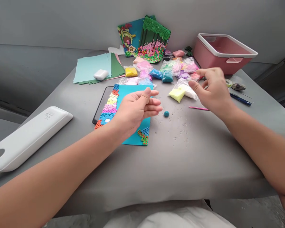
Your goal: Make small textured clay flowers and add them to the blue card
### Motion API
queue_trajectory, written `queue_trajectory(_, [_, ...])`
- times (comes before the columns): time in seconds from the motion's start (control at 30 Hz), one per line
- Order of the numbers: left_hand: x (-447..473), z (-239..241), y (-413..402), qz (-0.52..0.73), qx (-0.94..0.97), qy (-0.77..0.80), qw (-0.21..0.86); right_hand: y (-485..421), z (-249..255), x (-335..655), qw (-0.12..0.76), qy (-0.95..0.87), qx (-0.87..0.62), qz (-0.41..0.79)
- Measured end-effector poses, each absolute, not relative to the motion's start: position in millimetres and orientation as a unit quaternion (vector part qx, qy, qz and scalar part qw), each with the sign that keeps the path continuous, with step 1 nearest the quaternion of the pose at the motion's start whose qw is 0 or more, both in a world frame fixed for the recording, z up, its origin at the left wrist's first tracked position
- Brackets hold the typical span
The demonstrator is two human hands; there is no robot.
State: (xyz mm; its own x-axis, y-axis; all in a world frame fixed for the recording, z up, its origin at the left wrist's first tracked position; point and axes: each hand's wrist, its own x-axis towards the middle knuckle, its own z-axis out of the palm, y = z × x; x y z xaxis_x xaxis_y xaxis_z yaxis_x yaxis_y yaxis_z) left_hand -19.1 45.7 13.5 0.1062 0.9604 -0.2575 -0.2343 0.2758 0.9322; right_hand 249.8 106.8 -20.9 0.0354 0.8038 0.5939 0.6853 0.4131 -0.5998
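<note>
My left hand [140, 109] hovers over a blue card [133, 137] decorated with small clay rings and flowers along its left side and lower right corner. Its fingers are stretched out and hold nothing I can see. On the table just right of those fingertips lies a small teal clay ball [166, 113]. My right hand [212, 90] is raised beside the clay packets, thumb and fingers apart. The nearest packets to it are a pale yellow one [177, 94] and a white one [189, 90]. Below it lies a thin pink tool [198, 108].
A dark phone [100, 106] sits partly under the card. Colored paper sheets [90, 65] bear a white earbud case [101, 74]. Two decorated cards [154, 38] lean at the back, near a pink basket [211, 55]. A white device [30, 136] lies left, a blue pen [241, 99] right.
</note>
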Motion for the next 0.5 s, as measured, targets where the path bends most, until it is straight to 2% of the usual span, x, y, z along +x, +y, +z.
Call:
queue_trajectory(0.07, [-18.3,13.2,42.9,0.461,0.4,0.46,0.645,94.4,-14.2,244.0,0.486,-0.727,-0.485,-0.003])
queue_trajectory(0.23, [-12.0,10.0,32.0,0.423,0.394,0.375,0.725,55.6,-5.0,212.5,0.44,-0.849,-0.292,0.002])
queue_trajectory(0.37, [-14.0,5.6,27.3,0.353,0.462,0.293,0.759,44.7,-10.4,201.4,0.448,-0.859,-0.247,-0.007])
queue_trajectory(0.5, [-18.9,7.1,27.8,0.346,0.448,0.32,0.76,42.8,-8.6,201.9,0.46,-0.861,-0.217,-0.01])
